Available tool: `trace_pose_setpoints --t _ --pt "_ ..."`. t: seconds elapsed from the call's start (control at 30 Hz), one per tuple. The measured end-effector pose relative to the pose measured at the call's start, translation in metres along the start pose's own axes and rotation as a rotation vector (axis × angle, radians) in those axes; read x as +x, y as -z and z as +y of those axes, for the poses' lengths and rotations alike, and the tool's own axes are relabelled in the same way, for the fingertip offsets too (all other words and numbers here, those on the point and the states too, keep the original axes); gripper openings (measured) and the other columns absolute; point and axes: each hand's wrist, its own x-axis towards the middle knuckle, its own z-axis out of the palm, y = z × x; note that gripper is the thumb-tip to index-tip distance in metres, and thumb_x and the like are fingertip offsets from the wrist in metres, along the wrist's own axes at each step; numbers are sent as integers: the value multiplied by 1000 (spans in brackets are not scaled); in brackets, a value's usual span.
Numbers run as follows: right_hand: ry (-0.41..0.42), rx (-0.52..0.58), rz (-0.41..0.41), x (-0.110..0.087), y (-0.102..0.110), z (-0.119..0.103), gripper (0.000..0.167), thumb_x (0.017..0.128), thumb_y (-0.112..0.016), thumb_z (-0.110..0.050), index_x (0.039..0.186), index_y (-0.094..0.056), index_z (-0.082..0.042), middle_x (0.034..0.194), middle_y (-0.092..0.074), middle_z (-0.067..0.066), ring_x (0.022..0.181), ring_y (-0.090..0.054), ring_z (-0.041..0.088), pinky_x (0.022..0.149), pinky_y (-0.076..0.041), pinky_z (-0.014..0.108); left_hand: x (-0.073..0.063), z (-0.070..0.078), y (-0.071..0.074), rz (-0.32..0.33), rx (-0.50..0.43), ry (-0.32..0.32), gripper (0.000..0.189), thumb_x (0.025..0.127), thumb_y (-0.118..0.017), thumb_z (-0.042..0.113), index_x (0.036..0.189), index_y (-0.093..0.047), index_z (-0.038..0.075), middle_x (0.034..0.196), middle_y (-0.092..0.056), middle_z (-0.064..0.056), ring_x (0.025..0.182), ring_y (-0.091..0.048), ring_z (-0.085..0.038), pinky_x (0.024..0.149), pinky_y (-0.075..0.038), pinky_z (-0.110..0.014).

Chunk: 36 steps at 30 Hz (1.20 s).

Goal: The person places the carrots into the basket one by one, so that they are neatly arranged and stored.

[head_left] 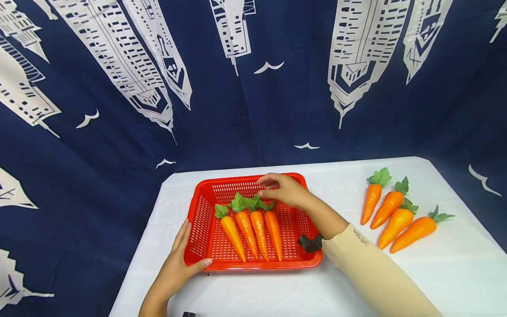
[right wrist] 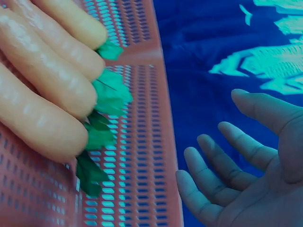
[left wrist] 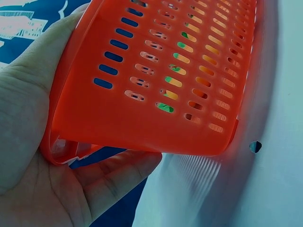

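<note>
A red perforated plastic basket [head_left: 261, 265] sits on the white-covered table, with several orange carrots [head_left: 258, 233] side by side in it, green leafy tops toward the far wall. My left hand [head_left: 177, 264] grips the basket's near left corner, thumb at the front rim and fingers along the left side. The left wrist view shows the palm [left wrist: 23, 127] against the rim and fingers under it. Over the back of the basket, beyond the leaves, hovers my right hand [head_left: 287, 190]. In the right wrist view its fingers [right wrist: 208, 179] are spread, loosely bent, and hold nothing.
To the right of the basket, several more carrots [head_left: 390, 207] with leafy tops lie in a slanted row on the white tablecloth [head_left: 336, 185]. A dark blue curtain [head_left: 253, 119] printed with white buildings and birds hangs behind the table.
</note>
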Motion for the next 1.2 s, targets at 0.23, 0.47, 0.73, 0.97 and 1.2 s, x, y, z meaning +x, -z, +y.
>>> trace_pose_setpoints --t 0.23,0.47,0.73,0.97,1.2 --pt "15 53 108 -14 26 4 35 95 -69 -24 129 -65 -16 128 -68 8 115 -65 25 101 -55 45 1 -1 0 5 2 -12 117 78 -85 46 164 -8 28 172 -2 9 153 -23 -38 111 -33 -72" --pt "24 49 203 -32 54 16 39 96 -69 -21 133 -62 -11 134 -64 13 121 -63 30 102 -55 49 0 -1 -1 4 -19 -14 117 78 -86 43 164 -8 27 172 -1 9 153 -22 -37 112 -31 -72" --pt "-55 -4 254 -57 87 48 46 97 -69 -31 138 -57 -13 138 -62 12 126 -61 32 103 -53 53 1 -3 0 8 -8 -13 117 78 -86 44 164 -8 28 171 -1 11 154 -21 -37 112 -30 -73" --pt "-135 -74 276 -73 109 77 51 97 -67 -40 138 -57 -12 131 -66 16 119 -63 30 103 -52 53 0 -1 1 10 -9 -22 117 78 -86 43 164 -8 26 172 0 10 154 -20 -39 112 -29 -74" --pt "-214 -153 277 -89 130 102 62 97 -64 -46 144 -50 -7 146 -53 24 135 -50 43 107 -46 61 -1 1 0 9 -9 -21 116 79 -86 41 164 -9 25 172 -1 6 153 -22 -39 113 -29 -73"
